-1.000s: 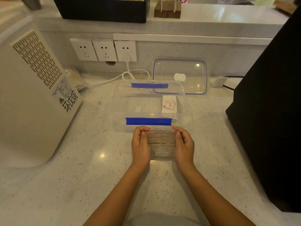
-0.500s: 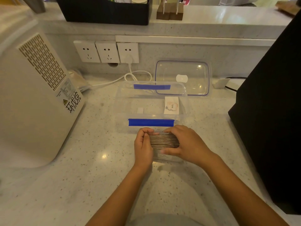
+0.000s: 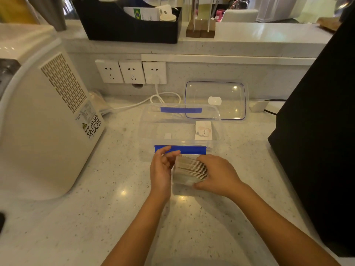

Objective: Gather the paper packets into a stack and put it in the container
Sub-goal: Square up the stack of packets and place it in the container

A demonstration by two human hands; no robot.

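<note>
A thick stack of paper packets (image 3: 189, 169) stands on edge on the counter just in front of the clear container (image 3: 146, 135) with blue clips. My right hand (image 3: 217, 174) lies over the top and right side of the stack, gripping it. Beside the stack's left end is my left hand (image 3: 161, 169), fingers spread and loosely curled, apart from the packets or barely touching them. One white packet (image 3: 203, 130) marked "love" lies inside the container at its right end.
The container's clear lid (image 3: 216, 100) leans on the back wall behind it. A large white appliance (image 3: 44, 120) fills the left, a black box (image 3: 322, 135) the right. A white cable (image 3: 153, 99) runs from the wall sockets (image 3: 131, 72).
My right hand moved from the stack's end to over its top and took hold. My left hand opened and came away from the left end. The stack now tilts slightly.
</note>
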